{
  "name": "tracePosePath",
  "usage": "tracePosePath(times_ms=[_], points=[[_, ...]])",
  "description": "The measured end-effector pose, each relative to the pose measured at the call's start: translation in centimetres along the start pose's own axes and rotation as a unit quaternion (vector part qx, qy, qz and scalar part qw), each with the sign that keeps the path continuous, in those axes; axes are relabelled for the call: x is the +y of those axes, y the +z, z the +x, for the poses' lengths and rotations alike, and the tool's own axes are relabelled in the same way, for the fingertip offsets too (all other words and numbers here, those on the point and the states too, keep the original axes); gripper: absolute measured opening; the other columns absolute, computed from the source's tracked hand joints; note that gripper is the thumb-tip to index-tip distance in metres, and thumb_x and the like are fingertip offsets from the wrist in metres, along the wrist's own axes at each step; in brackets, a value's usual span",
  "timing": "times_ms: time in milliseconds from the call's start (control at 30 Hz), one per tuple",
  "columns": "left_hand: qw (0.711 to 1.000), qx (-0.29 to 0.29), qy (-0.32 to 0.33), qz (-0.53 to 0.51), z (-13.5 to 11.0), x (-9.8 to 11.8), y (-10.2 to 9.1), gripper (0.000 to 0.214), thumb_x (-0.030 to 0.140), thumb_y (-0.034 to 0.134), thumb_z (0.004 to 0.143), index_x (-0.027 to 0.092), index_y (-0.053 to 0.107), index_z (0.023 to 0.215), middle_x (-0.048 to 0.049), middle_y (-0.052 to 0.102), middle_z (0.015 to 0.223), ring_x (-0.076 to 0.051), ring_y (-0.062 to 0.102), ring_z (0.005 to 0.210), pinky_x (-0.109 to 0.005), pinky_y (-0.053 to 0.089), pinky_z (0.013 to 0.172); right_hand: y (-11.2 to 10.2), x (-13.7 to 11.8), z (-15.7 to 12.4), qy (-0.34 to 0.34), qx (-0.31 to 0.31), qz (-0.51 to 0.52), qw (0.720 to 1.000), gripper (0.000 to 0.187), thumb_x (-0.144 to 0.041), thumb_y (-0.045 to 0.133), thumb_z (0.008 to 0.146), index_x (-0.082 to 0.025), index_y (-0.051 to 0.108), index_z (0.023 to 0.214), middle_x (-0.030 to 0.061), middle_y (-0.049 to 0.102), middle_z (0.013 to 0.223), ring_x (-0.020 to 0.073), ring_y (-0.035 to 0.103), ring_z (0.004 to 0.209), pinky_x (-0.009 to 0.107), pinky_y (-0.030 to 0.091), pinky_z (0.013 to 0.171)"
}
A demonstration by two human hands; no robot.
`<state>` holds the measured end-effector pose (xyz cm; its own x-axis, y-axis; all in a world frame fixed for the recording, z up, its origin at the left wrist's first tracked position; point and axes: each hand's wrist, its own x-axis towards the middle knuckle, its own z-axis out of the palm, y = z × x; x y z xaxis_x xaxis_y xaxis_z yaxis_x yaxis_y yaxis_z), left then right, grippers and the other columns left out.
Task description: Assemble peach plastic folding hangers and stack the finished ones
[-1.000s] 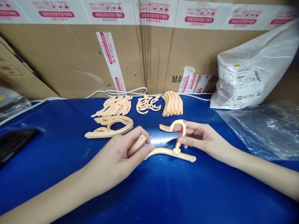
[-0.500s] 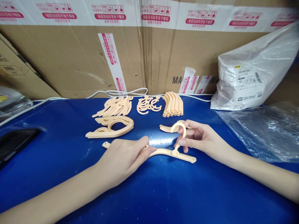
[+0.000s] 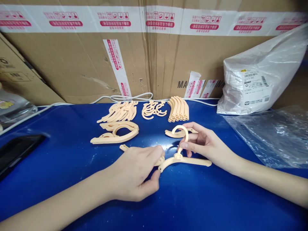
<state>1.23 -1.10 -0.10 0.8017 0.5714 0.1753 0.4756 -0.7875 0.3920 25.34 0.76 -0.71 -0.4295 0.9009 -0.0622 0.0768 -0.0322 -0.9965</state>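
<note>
My right hand [image 3: 202,141] pinches the stem of a cream plastic hanger hook [image 3: 186,132]. The hook's round base sits on a curved hanger arm [image 3: 194,161] that slants across the table in front. My left hand [image 3: 137,170] is closed around a second hanger arm [image 3: 124,147], whose far end sticks out behind the knuckles. Near my left fingertips, the ends of the two arms meet or overlap; my fingers partly hide the joint. Behind the right hand lie more hanger pieces [image 3: 169,133], partly covered by the fingers and hook.
Folded hangers [image 3: 120,139] lie left of centre. Behind are piles of thin hanger arms [image 3: 122,111], loose hooks [image 3: 148,110] and stacked curved arms [image 3: 178,109]. A phone [image 3: 21,150], white cable [image 3: 134,96], plastic bag [image 3: 260,80], clear film [image 3: 271,138] and cardboard boxes [image 3: 79,61] surround them.
My left hand has moved right and a little toward me with its arm piece. The hooked arm has swung, its left end now lower and separate at the left fingertips.
</note>
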Motion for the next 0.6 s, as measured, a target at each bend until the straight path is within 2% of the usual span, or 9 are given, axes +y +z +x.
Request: tracePosePath(times_ms=[200, 333, 433, 500, 600], points=[[0.998, 0.066, -0.007, 0.004, -0.1, -0.4, 0.4, 0.018, 0.012, 0.027, 0.096, 0.021, 0.042, 0.098, -0.0003, 0.058, 0.091, -0.014, 0.054, 0.075, -0.025, 0.042, 0.065, 0.9, -0.2, 0.7, -0.009, 0.023, 0.012, 1.0, 0.035, -0.029, 0.07, 0.08, -0.021, 0.044, 0.102, -0.0002, 0.071, 0.073, 0.0092, 0.057, 0.052, 0.025, 0.048, 0.057], [0.992, 0.119, -0.009, 0.036, -0.2, -0.6, 0.3, 0.02, 0.014, 0.033, 0.098, 0.023, 0.047, 0.109, 0.0002, 0.063, 0.095, -0.014, 0.056, 0.077, -0.026, 0.042, 0.071, 1.4, -0.1, 1.2, -0.022, 0.012, 0.019, 1.0, 0.036, -0.029, 0.07, 0.081, -0.021, 0.046, 0.106, -0.0009, 0.07, 0.074, 0.0096, 0.058, 0.056, 0.026, 0.047, 0.058], [0.991, 0.129, -0.019, 0.031, -0.3, -0.6, 0.2, 0.014, 0.02, 0.035, 0.097, 0.02, 0.047, 0.091, 0.0015, 0.059, 0.078, -0.013, 0.052, 0.064, -0.026, 0.039, 0.062, 1.4, 0.1, 1.4, -0.02, 0.004, 0.021, 1.0, 0.037, -0.03, 0.069, 0.081, -0.02, 0.046, 0.109, 0.0, 0.07, 0.074, 0.0096, 0.057, 0.055, 0.025, 0.046, 0.057], [0.992, 0.125, -0.019, 0.001, -0.3, -0.6, 0.1, 0.018, 0.022, 0.035, 0.096, 0.02, 0.041, 0.078, 0.0048, 0.048, 0.063, -0.01, 0.042, 0.051, -0.024, 0.031, 0.05, 1.3, 0.2, 1.4, -0.018, 0.002, 0.025, 1.0, 0.038, -0.03, 0.069, 0.081, -0.02, 0.047, 0.11, 0.0001, 0.07, 0.074, 0.0093, 0.056, 0.055, 0.025, 0.044, 0.055], [0.991, 0.122, -0.032, -0.035, -0.4, -0.6, 0.3, 0.021, 0.022, 0.035, 0.093, 0.021, 0.034, 0.072, 0.0086, 0.034, 0.052, -0.008, 0.03, 0.041, -0.024, 0.023, 0.044, 1.1, 0.3, 1.4, -0.016, -0.009, 0.02, 1.0, 0.038, -0.03, 0.069, 0.082, -0.021, 0.047, 0.111, 0.0, 0.07, 0.074, 0.0095, 0.056, 0.055, 0.024, 0.043, 0.053]])
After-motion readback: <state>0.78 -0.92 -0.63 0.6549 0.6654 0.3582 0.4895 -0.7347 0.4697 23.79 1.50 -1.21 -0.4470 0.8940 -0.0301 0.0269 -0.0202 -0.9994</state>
